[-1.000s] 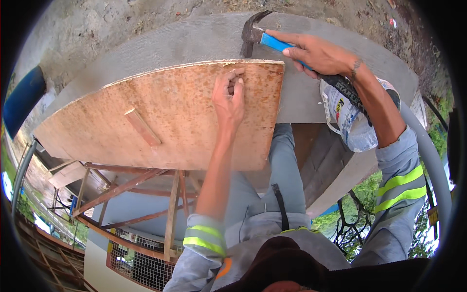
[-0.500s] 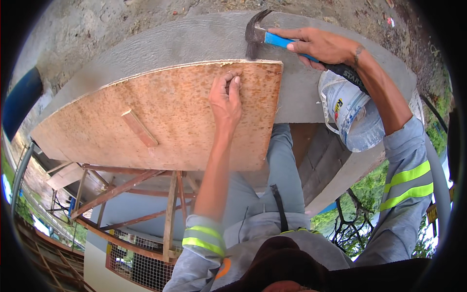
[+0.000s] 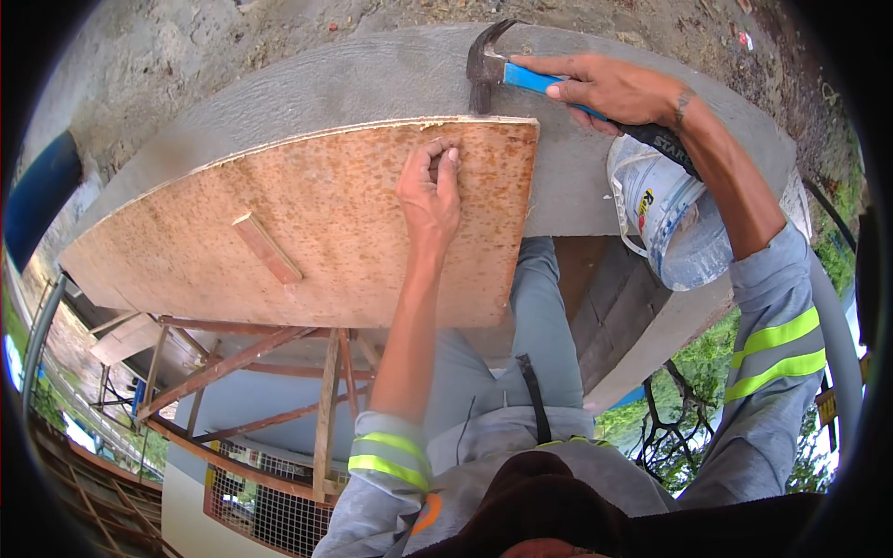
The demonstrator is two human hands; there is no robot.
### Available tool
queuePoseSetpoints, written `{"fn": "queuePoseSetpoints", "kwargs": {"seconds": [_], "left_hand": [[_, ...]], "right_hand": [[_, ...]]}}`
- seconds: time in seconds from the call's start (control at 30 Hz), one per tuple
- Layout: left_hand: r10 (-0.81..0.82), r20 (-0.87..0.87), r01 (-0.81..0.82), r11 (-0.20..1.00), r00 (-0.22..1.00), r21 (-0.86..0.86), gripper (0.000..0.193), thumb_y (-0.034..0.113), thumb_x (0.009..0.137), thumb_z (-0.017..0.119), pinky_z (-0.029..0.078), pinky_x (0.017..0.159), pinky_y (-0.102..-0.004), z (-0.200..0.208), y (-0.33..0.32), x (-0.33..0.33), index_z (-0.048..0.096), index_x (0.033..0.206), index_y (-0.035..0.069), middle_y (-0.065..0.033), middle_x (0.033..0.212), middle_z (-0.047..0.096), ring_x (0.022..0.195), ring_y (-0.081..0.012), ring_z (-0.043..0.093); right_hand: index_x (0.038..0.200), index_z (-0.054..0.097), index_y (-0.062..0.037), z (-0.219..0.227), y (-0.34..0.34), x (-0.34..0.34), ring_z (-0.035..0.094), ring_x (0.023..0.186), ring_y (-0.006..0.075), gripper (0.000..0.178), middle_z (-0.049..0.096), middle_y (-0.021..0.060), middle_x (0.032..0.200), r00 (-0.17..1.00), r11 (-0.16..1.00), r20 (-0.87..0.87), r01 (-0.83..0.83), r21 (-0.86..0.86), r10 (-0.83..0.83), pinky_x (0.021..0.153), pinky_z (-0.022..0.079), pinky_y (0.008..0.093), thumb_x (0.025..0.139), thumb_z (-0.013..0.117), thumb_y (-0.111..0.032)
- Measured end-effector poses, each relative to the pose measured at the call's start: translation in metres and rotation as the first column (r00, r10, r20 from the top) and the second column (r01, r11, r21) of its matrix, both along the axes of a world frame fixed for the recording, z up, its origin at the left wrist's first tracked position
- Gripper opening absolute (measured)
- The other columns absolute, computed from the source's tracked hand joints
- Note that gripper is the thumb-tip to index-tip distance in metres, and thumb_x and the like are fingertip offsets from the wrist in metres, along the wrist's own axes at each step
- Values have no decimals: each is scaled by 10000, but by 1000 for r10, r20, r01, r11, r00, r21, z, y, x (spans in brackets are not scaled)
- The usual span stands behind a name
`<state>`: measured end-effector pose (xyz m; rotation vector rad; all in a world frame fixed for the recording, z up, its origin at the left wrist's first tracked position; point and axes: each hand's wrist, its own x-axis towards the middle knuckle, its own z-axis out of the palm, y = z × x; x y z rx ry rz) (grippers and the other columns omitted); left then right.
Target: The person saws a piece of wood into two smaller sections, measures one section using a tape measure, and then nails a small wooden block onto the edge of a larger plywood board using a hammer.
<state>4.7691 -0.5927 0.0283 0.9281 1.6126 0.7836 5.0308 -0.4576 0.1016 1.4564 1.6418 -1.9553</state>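
My right hand (image 3: 625,88) grips a claw hammer (image 3: 532,77) by its blue and black handle, index finger stretched along the shaft. The hammer's dark head hangs at the far edge of a plywood sheet (image 3: 363,223), its striking face right by the edge. Over the sheet's upper right part, my left hand (image 3: 431,191) is closed with thumb and fingers pinched together. Whatever those fingers hold, if anything, is hidden. A short wood strip (image 3: 267,247) lies on the plywood to the left of my forearm.
Smooth grey concrete (image 3: 572,200) runs behind and to the right of the plywood. A paint-smeared white bucket (image 3: 684,219) lies tipped by my right forearm. Wooden framing (image 3: 326,409) stands at lower left, and a dark blue rounded object (image 3: 42,200) at far left.
Almost nothing differs. Both hands and the hammer have shifted very slightly left in the picture.
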Motion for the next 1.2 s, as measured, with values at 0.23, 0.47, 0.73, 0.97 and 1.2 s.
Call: {"fn": "queuePoseSetpoints", "kwargs": {"seconds": [0.23,0.47,0.73,0.97,1.2], "left_hand": [[-169,-148,184,978,974,97,119,26,904,690,548,701,-295,12,12,10,682,1015,-18,-131,948,716,792,-181,693],[-216,-314,341,837,925,429,121,-6,852,728,520,697,-326,-11,20,9,685,965,-14,-131,903,694,773,-237,665],[-195,-354,362,786,915,501,158,-35,814,722,516,741,-380,-16,20,12,670,953,20,-119,926,695,851,-292,655],[-202,-420,419,741,885,525,190,-28,808,720,516,738,-389,-19,20,9,667,974,48,-97,932,686,854,-293,645],[-190,-436,419,743,879,521,180,-7,811,720,523,733,-393,-19,19,10,685,975,60,-99,939,687,852,-300,642]], "right_hand": [[1586,300,-172,95,5,-15,500,1009,232,661,473,164,1172,939,938,24,343,-45,-342,824,454,343,974,526,-273],[1580,224,-15,108,-175,-92,523,666,91,650,582,95,922,521,507,-43,844,178,-852,595,468,272,992,489,-95],[1451,457,25,50,-241,-98,597,762,291,553,623,187,940,738,584,-21,551,597,-674,671,509,358,911,570,67],[1467,496,-83,45,-231,-96,597,706,291,643,640,172,951,814,583,-68,468,664,-576,642,513,383,859,634,71],[1480,492,-128,31,-229,-95,577,673,299,639,562,141,848,829,643,-25,452,619,-559,619,504,404,880,632,40]]}}
